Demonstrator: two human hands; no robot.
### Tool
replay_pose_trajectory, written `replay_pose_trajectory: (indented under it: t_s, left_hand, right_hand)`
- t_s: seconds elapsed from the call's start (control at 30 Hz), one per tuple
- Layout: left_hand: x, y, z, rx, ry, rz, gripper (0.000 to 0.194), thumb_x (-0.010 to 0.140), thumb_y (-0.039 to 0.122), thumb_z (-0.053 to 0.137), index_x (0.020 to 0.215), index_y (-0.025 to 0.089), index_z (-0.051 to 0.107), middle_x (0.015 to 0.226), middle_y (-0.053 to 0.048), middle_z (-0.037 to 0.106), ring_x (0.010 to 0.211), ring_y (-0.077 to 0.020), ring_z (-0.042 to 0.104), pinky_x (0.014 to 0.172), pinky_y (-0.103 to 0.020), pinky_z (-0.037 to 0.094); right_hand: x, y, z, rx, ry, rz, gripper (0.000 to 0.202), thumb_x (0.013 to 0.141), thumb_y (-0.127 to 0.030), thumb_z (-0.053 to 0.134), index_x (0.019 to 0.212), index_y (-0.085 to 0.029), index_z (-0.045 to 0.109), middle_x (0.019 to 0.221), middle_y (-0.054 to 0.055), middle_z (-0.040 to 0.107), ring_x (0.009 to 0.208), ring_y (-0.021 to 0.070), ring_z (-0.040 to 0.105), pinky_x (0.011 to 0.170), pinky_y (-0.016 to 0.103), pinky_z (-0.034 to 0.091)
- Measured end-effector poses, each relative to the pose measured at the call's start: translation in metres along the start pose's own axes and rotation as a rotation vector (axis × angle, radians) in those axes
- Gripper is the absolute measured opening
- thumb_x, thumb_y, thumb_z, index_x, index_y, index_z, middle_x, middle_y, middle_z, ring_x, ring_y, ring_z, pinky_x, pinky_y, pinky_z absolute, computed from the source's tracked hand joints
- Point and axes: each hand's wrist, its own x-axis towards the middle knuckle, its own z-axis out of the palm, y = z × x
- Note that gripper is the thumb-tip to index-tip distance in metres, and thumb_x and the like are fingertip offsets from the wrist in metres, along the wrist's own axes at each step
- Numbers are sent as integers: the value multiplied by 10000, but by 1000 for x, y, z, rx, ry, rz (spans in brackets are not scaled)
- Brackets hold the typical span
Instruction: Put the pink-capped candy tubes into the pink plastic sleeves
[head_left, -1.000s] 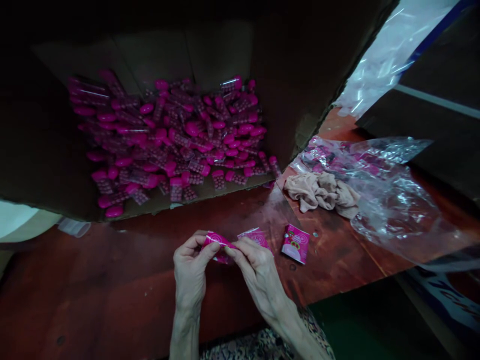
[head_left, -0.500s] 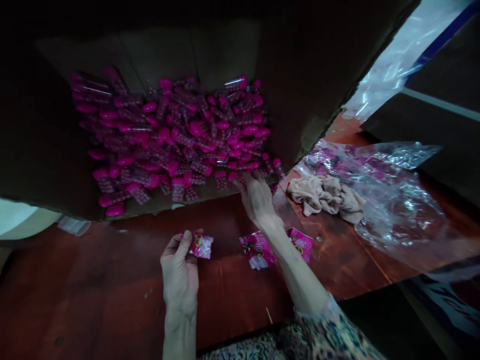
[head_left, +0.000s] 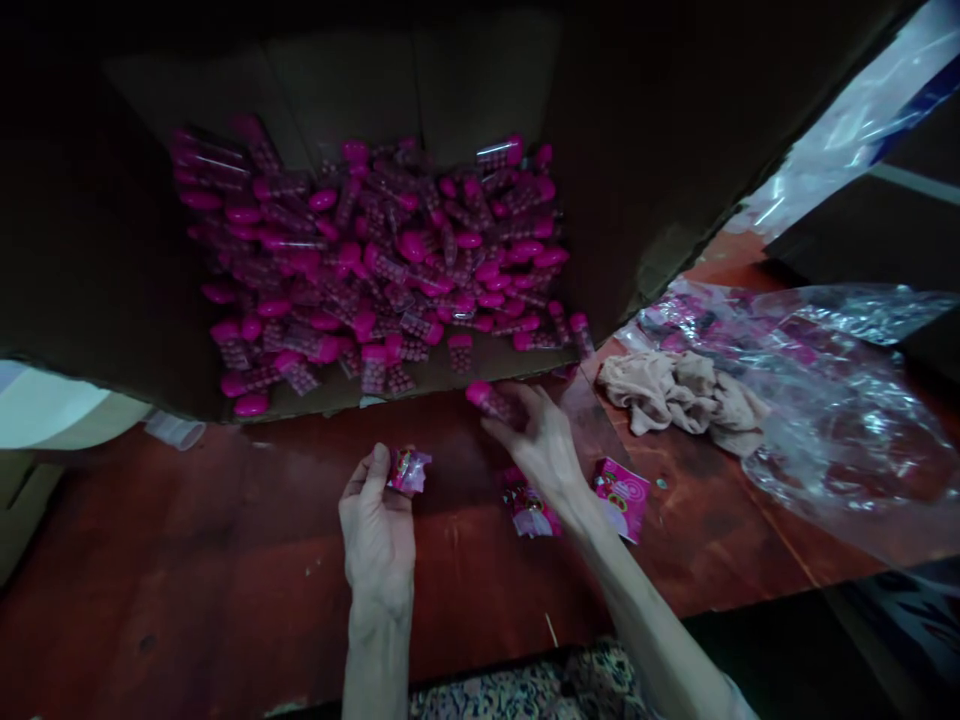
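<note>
Between thumb and fingers, my left hand (head_left: 379,525) pinches a small pink printed wrapper (head_left: 410,470) above the red table. My right hand (head_left: 541,440) grips a clear tube with a pink cap (head_left: 487,397), filled with small beads or candies, just in front of the box's near edge. Many similar pink-capped tubes (head_left: 390,270) lie heaped inside the cardboard box (head_left: 637,200). Under my right wrist lies a pink wrapper (head_left: 531,510), partly covered by the hand, and another pink wrapper (head_left: 624,495) rests just right of the forearm.
A crumpled beige cloth (head_left: 679,395) lies right of the box. Beside it spreads a clear plastic bag (head_left: 847,420) with pink pieces inside. A small translucent cup (head_left: 174,430) sits at the box's left corner on the red table (head_left: 225,580).
My right hand has drawn back from the box's edge toward me, now with a pink-capped tube in its fingers. My left hand still holds the wrapper. The view has shifted slightly.
</note>
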Motion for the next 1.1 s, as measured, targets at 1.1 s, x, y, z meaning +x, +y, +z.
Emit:
replay_pose_trajectory:
  t_s: [1.1]
  left_hand:
    - [-19, -17, 3, 147, -399, -201, 169, 701, 286, 656, 739, 127, 700, 772, -86, 703, 714, -173, 622, 696, -290, 472]
  right_hand:
    - [-59, -24, 0, 971, -222, 411, 84, 698, -247, 674, 659, -176, 695, 609, -33, 601, 580, 95, 500, 601, 218, 396]
